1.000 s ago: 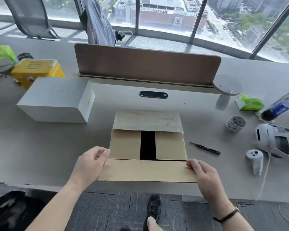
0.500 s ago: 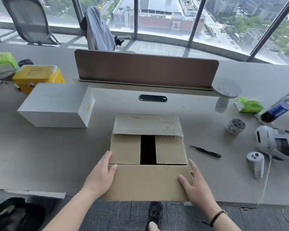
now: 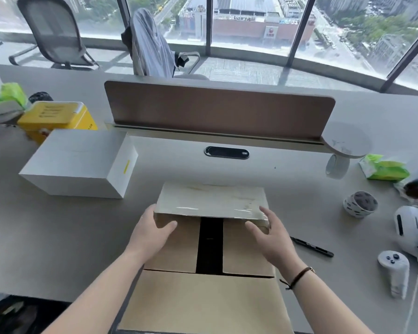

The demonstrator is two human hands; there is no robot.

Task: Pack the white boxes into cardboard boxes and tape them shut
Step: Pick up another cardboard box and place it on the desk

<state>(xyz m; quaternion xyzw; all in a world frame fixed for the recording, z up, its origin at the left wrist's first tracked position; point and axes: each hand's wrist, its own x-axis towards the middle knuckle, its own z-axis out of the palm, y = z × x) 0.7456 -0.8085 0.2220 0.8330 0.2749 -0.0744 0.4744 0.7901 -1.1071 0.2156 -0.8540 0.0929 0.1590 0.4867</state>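
Note:
An open cardboard box (image 3: pixel 174 249) stands at the table's near edge. Its two side flaps are folded in, with a dark gap between them. The near flap (image 3: pixel 203 300) hangs down toward me. The far flap (image 3: pixel 212 201), glossy with old tape, is tilted up. My left hand (image 3: pixel 150 230) holds that flap's left corner, thumb beneath its edge. My right hand (image 3: pixel 270 235) holds the right corner, thumb on top and fingers underneath. A white box (image 3: pixel 77 162) lies on the table to the left, apart from both hands.
A tape roll (image 3: pixel 360 204), a black pen-like tool (image 3: pixel 311 247), a white headset (image 3: pixel 413 230) and a controller (image 3: pixel 393 268) lie to the right. A yellow case (image 3: pixel 56 116) sits at the back left, and a brown divider (image 3: pixel 217 109) crosses the table behind the box.
Both hands left the near flap, which now hangs down over the table edge, and moved forward to the far flap's corners. The view has come closer to the box.

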